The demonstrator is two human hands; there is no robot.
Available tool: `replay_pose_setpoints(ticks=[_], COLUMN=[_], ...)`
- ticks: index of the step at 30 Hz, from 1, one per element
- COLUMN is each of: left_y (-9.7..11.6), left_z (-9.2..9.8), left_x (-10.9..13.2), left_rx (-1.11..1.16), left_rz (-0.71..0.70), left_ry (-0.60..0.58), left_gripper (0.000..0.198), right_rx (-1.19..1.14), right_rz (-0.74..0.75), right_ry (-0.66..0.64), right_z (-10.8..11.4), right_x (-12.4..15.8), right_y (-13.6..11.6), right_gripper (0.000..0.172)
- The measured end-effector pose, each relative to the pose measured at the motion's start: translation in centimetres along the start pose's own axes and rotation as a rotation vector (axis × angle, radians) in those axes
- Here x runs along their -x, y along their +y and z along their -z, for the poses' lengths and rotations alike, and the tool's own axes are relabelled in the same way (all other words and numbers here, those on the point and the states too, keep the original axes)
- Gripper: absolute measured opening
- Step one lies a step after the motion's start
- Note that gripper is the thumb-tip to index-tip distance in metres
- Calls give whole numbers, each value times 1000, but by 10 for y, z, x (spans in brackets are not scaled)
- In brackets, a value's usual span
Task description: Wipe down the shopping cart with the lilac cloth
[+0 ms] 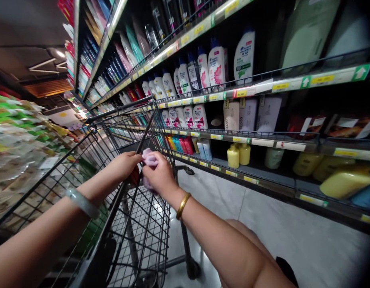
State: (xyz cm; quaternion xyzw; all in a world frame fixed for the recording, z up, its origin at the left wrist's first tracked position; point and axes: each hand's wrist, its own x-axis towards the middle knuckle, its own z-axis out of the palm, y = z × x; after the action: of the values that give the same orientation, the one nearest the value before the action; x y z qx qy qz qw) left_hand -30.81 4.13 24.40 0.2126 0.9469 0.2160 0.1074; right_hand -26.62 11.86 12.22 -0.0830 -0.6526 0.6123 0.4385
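A lilac cloth (150, 157), bunched and soft-looking, is pinched in my right hand (162, 172). It lies against the black wire frame of a shopping cart (143, 236). My left hand (126, 165) is closed over a slanting bar of the cart, its fingertips right beside the cloth. The undersides of its fingers are hidden, and a dark red patch shows beneath them. A pale green bangle (82, 203) circles my left wrist; a gold bangle (183, 206) is on my right one.
Store shelves (215, 96) with shampoo bottles (217, 66) run along the right. Yellow bottles (233, 156) stand low down. Packaged goods (19, 152) are stacked at left, blurred. A cart wheel (193, 269) rests on the pale tiled floor (229, 200).
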Motion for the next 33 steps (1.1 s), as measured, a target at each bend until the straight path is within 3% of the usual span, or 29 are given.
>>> replay_pose_setpoints(ticks=[3, 8, 10, 13, 15, 17, 21, 23, 26, 28, 33], left_y=[0, 1, -1, -2, 0, 4, 4, -3, -12, -13, 2], left_z=[1, 2, 2, 1, 1, 2, 7, 9, 8, 5, 3], left_x=[-9, -26, -34, -43, -45, -43, -26, -16, -3, 3, 3], left_rx=[29, 14, 10, 11, 15, 21, 15, -30, -99, -123, -196], left_rz=[34, 90, 113, 135, 141, 138, 97, 81, 81, 93, 132], left_ry=[25, 59, 63, 53, 39, 17, -89, -111, -119, -123, -116], left_gripper=[30, 32, 33, 37, 40, 39, 31, 29, 34, 31, 25], right_rx=[35, 56, -54, -201, -207, -145, -86, -167, -281, -258, -8], right_rz=[23, -419, -383, -125, -35, -131, -511, -457, -213, -137, -382], right_ry=[-17, -87, -74, -69, -71, -76, -69, -59, -82, -98, -155], right_z=[0, 1, -2, -4, -2, 0, 2, 3, 6, 9, 16], right_x=[0, 4, 1, -6, -8, -6, -2, -4, -9, -9, 5], right_y=[7, 44, 33, 5, 2, 16, 41, 29, -1, -8, 27], right_gripper=[26, 23, 22, 24, 25, 22, 16, 20, 22, 23, 20])
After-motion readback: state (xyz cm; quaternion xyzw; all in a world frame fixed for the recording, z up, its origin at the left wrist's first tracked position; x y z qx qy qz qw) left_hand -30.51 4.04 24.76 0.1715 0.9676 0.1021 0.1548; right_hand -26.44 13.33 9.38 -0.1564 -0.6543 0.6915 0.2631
